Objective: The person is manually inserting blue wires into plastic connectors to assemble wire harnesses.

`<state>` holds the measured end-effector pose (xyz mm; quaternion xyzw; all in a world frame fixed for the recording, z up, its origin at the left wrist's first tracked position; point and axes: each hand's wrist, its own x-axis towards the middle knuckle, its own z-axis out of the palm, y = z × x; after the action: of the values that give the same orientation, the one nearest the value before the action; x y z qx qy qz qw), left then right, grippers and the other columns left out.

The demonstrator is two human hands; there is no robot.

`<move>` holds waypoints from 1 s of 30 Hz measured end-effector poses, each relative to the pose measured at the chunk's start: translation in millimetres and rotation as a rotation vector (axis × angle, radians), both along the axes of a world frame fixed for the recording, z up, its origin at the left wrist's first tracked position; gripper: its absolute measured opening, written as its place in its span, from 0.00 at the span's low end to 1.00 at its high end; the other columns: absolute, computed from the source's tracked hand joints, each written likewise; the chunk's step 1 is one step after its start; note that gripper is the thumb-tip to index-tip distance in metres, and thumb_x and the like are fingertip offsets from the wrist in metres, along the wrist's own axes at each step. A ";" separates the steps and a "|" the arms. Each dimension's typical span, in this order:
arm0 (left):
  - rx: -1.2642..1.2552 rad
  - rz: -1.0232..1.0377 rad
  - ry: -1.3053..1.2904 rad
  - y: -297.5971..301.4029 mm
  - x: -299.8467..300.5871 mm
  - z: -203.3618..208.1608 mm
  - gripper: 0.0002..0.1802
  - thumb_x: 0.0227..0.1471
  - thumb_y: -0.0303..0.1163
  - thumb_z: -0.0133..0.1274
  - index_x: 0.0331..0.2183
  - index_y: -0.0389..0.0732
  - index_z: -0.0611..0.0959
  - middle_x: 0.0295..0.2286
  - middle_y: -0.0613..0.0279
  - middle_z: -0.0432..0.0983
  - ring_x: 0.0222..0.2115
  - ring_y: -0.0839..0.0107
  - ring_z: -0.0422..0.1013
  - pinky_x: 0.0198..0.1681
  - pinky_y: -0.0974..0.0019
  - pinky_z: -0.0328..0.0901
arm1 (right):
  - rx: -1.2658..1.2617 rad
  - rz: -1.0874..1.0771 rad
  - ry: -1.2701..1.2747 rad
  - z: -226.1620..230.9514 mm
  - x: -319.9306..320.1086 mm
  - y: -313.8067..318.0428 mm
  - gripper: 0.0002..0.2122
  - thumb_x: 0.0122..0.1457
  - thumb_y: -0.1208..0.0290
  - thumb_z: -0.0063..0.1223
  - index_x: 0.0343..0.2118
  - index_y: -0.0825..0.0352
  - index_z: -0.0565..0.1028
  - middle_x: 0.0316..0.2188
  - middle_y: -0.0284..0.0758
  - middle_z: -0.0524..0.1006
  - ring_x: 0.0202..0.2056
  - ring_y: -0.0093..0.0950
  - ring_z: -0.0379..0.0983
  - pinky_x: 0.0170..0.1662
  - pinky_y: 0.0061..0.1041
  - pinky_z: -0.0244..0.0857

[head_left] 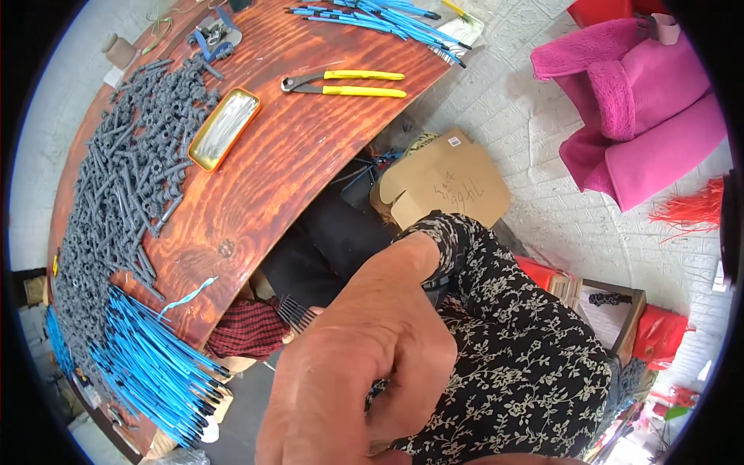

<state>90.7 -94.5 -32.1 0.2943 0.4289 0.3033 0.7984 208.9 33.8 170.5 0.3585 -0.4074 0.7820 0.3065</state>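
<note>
My right hand [364,349] is very large and close, its fingers curled and reaching toward the lower edge. Whatever it grips, if anything, is hidden. Its floral black-and-white sleeve [465,248] comes from my torso. Just behind it a small bundle of dark thin prongs [294,311] shows, with a sliver of skin that may belong to my left hand; the rest is covered. Beside the prongs lies red-and-black plaid cloth [246,329]. On the reddish wooden table [287,155], end-cutting pincers with yellow handles [345,83] lie near an orange-rimmed tin [225,129] of thin silvery pieces.
A long heap of grey plastic parts [116,170] covers the table's left side. Blue rods with dark tips [155,364] lie at its near corner, more blue rods [380,17] at the far end. A cardboard box [446,182] and pink fleecy cloth [628,108] are right of the table.
</note>
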 end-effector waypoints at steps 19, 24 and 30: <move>-0.034 0.149 0.208 39.0 -62.1 32.2 0.08 0.60 0.32 0.50 0.33 0.37 0.77 0.28 0.67 0.75 0.29 0.77 0.72 0.36 0.70 0.66 | 0.611 -0.383 -0.738 -92.2 34.4 21.6 0.26 0.51 0.82 0.55 0.56 0.69 0.68 0.54 0.45 0.71 0.55 0.44 0.66 0.56 0.40 0.64; -0.071 0.184 0.178 57.6 -70.0 45.8 0.06 0.60 0.31 0.50 0.33 0.38 0.77 0.29 0.68 0.74 0.29 0.80 0.71 0.34 0.73 0.65 | 0.687 -0.535 -0.721 -114.7 30.2 11.8 0.31 0.52 0.80 0.56 0.62 0.67 0.62 0.57 0.44 0.68 0.61 0.44 0.60 0.58 0.40 0.63; -0.155 0.253 0.152 66.8 -75.3 36.2 0.06 0.61 0.30 0.49 0.33 0.38 0.76 0.27 0.70 0.73 0.27 0.81 0.70 0.33 0.76 0.64 | 0.687 -0.471 -0.729 -127.5 7.0 21.4 0.33 0.51 0.76 0.61 0.62 0.64 0.63 0.55 0.42 0.70 0.60 0.42 0.61 0.57 0.39 0.64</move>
<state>15.4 -27.7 4.1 0.1977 0.5440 0.3443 0.7393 215.9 55.3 43.0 0.0431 -0.7880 0.5879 0.1778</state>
